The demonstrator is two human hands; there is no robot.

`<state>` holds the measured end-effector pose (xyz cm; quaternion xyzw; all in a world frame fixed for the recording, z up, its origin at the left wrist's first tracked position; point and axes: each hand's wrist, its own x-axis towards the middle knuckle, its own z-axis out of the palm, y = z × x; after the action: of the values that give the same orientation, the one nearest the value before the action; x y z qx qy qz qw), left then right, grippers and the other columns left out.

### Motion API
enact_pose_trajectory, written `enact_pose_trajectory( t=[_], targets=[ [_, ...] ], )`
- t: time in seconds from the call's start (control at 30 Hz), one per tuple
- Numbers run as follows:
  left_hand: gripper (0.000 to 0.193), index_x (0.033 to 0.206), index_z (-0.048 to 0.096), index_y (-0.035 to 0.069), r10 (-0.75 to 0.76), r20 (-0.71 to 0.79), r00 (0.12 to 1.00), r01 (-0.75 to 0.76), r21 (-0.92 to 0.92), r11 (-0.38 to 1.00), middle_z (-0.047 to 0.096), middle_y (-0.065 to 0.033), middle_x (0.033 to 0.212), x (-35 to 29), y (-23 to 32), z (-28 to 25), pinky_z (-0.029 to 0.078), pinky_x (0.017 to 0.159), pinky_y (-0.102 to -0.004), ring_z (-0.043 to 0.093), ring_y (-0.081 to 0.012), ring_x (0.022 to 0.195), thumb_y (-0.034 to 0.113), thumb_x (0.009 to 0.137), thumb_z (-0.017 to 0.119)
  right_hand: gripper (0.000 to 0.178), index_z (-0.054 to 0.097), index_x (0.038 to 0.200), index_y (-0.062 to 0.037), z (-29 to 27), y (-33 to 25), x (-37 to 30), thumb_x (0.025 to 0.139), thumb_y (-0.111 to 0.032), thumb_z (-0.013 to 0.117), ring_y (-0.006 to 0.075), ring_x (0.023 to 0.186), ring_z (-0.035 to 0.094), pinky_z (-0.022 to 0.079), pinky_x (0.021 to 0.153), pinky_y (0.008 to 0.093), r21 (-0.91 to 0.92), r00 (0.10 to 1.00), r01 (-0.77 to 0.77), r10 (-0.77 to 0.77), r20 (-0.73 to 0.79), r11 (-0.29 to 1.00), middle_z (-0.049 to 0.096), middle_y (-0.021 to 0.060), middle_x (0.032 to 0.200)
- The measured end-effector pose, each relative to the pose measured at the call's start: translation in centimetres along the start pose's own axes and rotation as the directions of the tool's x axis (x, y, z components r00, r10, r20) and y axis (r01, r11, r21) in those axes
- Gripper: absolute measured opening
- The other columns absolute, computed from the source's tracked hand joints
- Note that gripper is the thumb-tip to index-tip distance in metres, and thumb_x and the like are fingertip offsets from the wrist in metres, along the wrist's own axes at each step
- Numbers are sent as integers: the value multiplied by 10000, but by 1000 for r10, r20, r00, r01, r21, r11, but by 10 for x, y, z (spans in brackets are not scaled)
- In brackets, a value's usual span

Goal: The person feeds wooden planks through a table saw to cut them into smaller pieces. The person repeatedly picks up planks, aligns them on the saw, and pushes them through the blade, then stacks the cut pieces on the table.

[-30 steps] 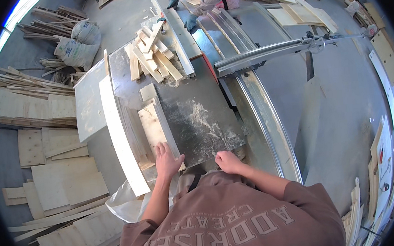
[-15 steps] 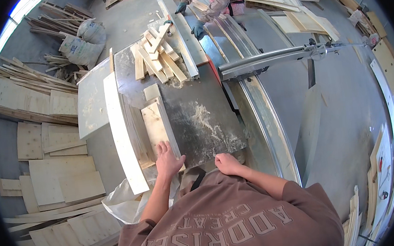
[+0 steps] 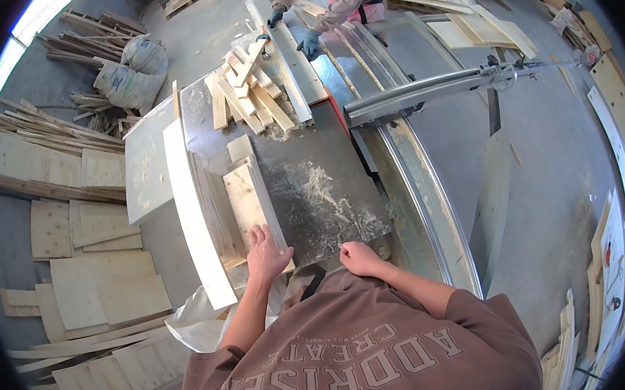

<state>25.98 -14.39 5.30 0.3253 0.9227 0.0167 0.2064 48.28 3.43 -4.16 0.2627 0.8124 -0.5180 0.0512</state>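
Both forearms come up from the lower edge, elbows out wide: the left forearm (image 3: 246, 323) angles up and inward to the stacked boards (image 3: 247, 193), while the right forearm (image 3: 418, 281) slants in towards the near edge of the worktop (image 3: 360, 187).

Against the frame half a second ago, very little changes! The whole view slides a touch, but the left hand (image 3: 267, 255) keeps its place on the near end of the top board and the right hand (image 3: 360, 258) keeps to its spot by the edge.

And now the hands themselves: the left lies released, fingers close together and flat on the wood, thumb spread out to the right beside the board's side; it rests there, no grip around the stack. The right is curled into a fist; I can't tell whether anything sits inside it, or whether it touches the edge.

The stack stands on the near left part of the worktop, just beside a long pale strip (image 3: 194, 213) on its left. Sawdust (image 3: 319, 187) streaks the dark surface to the right, and farther off lies a loose heap of offcuts (image 3: 246, 89), near a co-worker's gloved hand (image 3: 308, 43).
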Motion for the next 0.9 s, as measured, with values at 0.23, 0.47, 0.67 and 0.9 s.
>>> enact_pose_trajectory(
  t=[0.23,0.47,0.67,0.9],
  targets=[
    [1084,1642,317,-123,3,-9,1000,-3,18,1000,277,-376,1725,-1,0,2,458,1231,-491,281,-506,1620,457,877,821,202,732,942,15,6,10,-1,956,-178,674,424,884,753,580,792,503,-6,1000,0,-1,-30,1000,772,229,907],
    [1085,1642,315,-125,2,-10,1000,-2,14,1000,279,-374,1726,-2,-1,0,437,1250,-485,283,-504,1620,451,875,819,209,731,945,17,8,9,-1,954,-184,679,422,894,754,583,799,498,0,999,-34,34,1,999,772,230,913],
    [1084,1645,314,-120,-5,-9,1000,5,13,1000,281,-369,1727,-4,-2,-2,443,1246,-490,280,-498,1622,446,872,821,208,728,936,18,10,8,0,953,-182,674,423,900,753,581,803,501,-4,1000,-13,13,0,1000,771,229,914],
    [1090,1653,301,-114,-2,-7,1000,2,19,1000,267,-369,1734,-3,-7,1,453,1236,-495,268,-496,1629,451,875,815,210,728,914,-2,11,6,2,960,-195,660,465,943,736,577,842,554,-9,1000,-13,14,19,1000,768,247,939]
  ],
)
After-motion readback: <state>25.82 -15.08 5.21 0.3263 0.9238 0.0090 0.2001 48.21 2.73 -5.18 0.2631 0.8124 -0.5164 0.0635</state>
